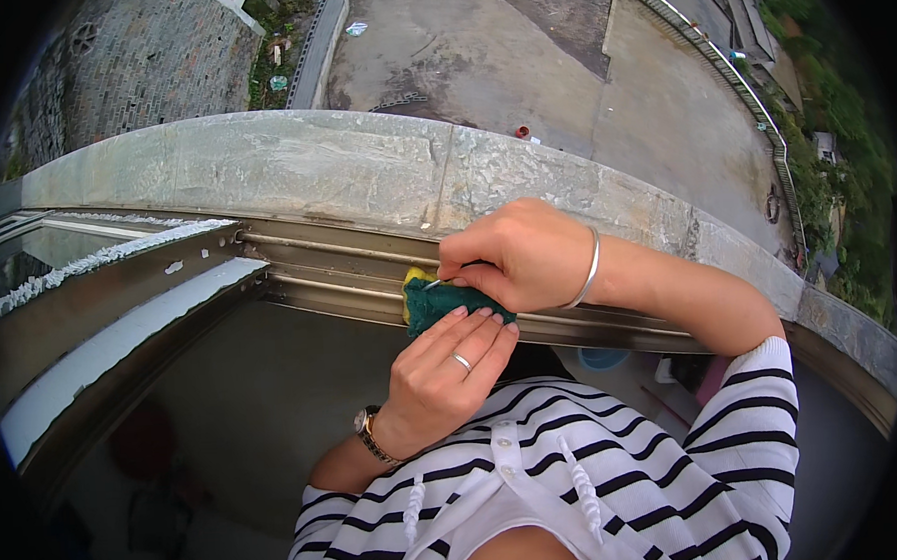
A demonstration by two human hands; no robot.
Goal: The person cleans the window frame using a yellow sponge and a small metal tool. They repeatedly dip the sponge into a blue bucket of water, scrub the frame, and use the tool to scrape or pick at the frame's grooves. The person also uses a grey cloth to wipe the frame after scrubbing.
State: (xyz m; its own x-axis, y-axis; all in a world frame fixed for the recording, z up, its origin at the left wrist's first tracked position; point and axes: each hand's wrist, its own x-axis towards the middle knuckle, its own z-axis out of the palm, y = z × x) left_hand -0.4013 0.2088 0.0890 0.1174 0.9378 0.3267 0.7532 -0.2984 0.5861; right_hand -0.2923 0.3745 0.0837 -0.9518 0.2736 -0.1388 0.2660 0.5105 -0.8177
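Note:
A green and yellow scouring sponge (438, 303) lies on the metal sliding-window track (336, 277). My left hand (441, 374), with a ring and a wristwatch, holds the sponge down with its fingertips from the near side. Just above it, my right hand (519, 254), with a silver bangle, pinches a thin metal tool (433, 284). The tool's tip touches the green face near the sponge's left end; the rest is hidden in my fingers, so its kind cannot be told.
A stone ledge (300, 159) runs beyond the track, with a paved yard (424, 56) far below. At left stands a window frame (118, 272) with ragged white strips. A blue basin (602, 358) is low behind my right side.

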